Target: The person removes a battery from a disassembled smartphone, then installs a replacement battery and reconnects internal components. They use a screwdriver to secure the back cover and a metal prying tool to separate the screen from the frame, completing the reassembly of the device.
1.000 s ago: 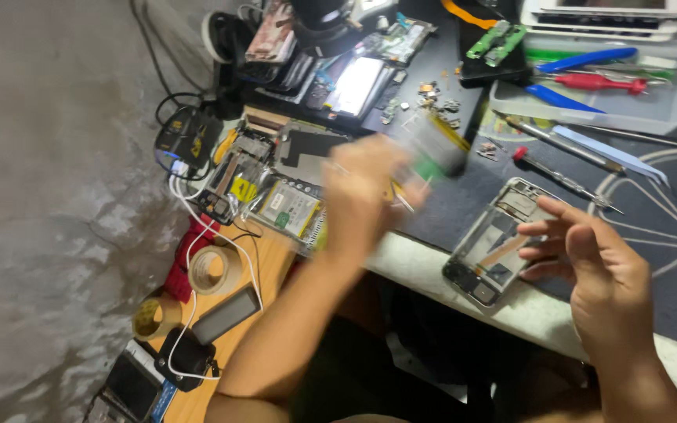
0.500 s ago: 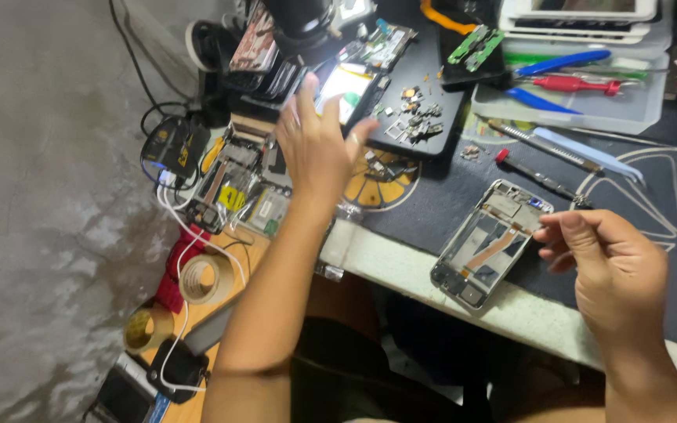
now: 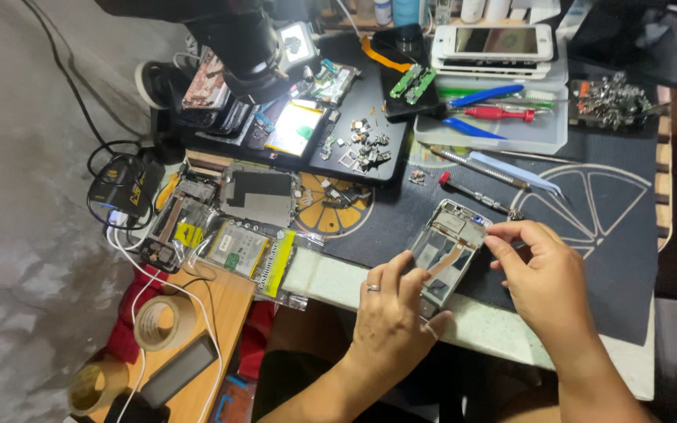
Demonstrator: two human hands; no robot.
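Observation:
An opened phone frame (image 3: 447, 247) lies on the dark work mat (image 3: 613, 227) near the table's front edge. My left hand (image 3: 392, 313), with a ring on one finger, holds the frame's lower left side. My right hand (image 3: 546, 278) pinches the frame's upper right corner with thumb and fingertips. A brown flex strip runs across the inside of the frame.
A screwdriver (image 3: 476, 192) and metal tweezers (image 3: 503, 166) lie just beyond the frame. A white tray (image 3: 511, 125) holds coloured tools and stacked phones. Small parts sit on a black pad (image 3: 362, 145). Bagged phone boards (image 3: 248, 254), tape rolls (image 3: 162, 321) and cables crowd the left.
My left hand has come back from the small parts at the far left and now grips the phone frame. My right hand has shifted onto the frame's corner.

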